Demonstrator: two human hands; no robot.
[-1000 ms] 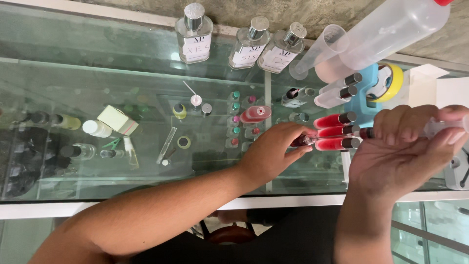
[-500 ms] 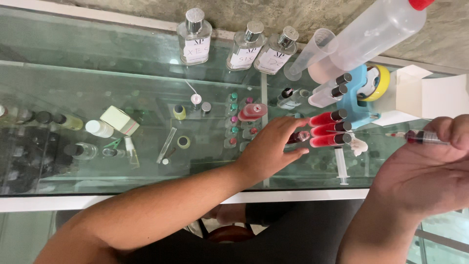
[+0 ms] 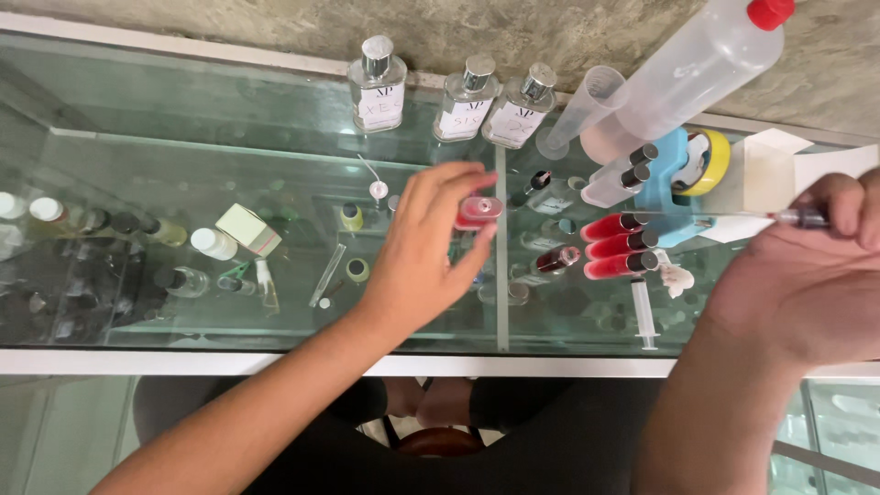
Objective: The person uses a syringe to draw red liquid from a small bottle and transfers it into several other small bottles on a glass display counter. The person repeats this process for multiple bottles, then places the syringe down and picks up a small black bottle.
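Note:
My left hand (image 3: 426, 252) reaches over the glass counter (image 3: 183, 137), fingers spread, with a small pink-red bottle (image 3: 479, 210) between index finger and thumb; the thumb tip is at its lower edge. My right hand (image 3: 807, 275) at the right edge is shut on a syringe (image 3: 807, 218) with dark red liquid, its thin needle pointing left. A small dark red vial (image 3: 555, 259) lies free on the glass beside three red tubes with dark caps (image 3: 619, 246).
Three square perfume bottles (image 3: 458, 101) stand at the back wall. A large clear bottle with a red cap (image 3: 683, 73) and a measuring cylinder (image 3: 582, 115) lean over a blue tape dispenser (image 3: 683, 179). A second syringe (image 3: 643, 312), a white box (image 3: 247, 229) and small vials lie about.
My left hand let go of the dark red vial and moved left and up to the pink-red bottle. My right hand drew the syringe away to the right.

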